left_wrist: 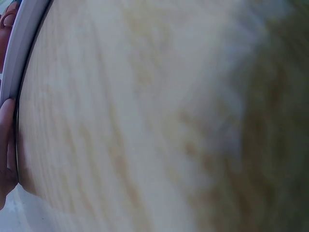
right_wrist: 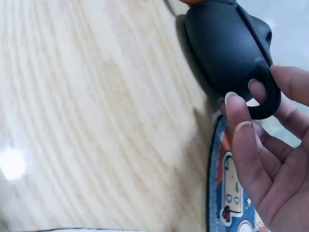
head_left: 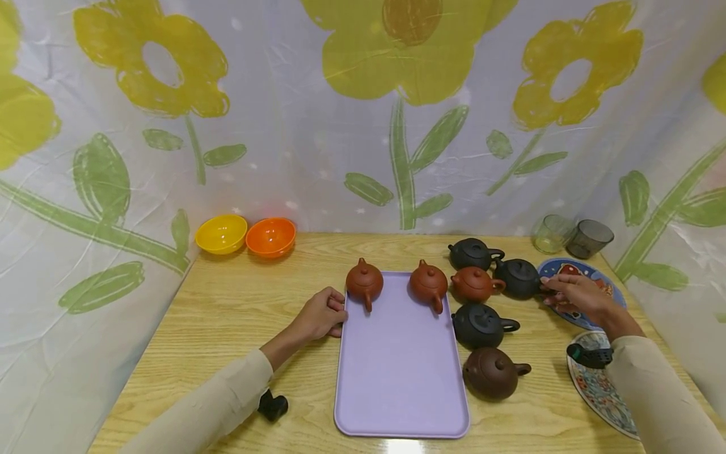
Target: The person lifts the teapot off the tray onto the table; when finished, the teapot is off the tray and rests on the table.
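Black teapot on wooden table, flowered cloth behind.

No legible text, label, brand, number or sign in any view. Cartoon-print mat, three o'clock in head view: small printed details, any lettering too small to read. Patterned mat, four o'clock: fine dense pattern, likewise unreadable.

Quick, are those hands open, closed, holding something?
Left hand: touching the edge of the purple tray; whether it grips can't be told.
Right hand: holding a black teapot by its handle.
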Action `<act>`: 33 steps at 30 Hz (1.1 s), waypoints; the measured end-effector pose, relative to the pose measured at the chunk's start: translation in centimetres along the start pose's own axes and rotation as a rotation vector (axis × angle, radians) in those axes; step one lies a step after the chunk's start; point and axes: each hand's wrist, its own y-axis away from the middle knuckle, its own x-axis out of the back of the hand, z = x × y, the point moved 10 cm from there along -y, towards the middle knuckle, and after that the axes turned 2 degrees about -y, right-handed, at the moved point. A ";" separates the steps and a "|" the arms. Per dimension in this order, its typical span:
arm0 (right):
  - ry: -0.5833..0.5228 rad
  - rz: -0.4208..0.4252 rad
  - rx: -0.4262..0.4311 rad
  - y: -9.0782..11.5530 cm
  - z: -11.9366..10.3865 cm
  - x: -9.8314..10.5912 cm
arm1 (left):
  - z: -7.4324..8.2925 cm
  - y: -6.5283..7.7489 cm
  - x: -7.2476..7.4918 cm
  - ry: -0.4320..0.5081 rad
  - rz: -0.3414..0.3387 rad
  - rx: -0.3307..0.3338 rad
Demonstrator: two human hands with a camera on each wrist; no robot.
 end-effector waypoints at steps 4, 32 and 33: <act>0.010 -0.010 -0.008 0.0 0.2 -0.3 | 0.0 0.0 0.0 -0.006 -0.002 -0.002; -0.111 0.245 0.147 2.5 -2.7 2.5 | 0.2 0.1 -0.1 -0.012 0.002 -0.009; -0.095 0.244 0.158 2.7 -3.1 2.4 | 0.2 0.1 -0.1 -0.012 0.002 -0.005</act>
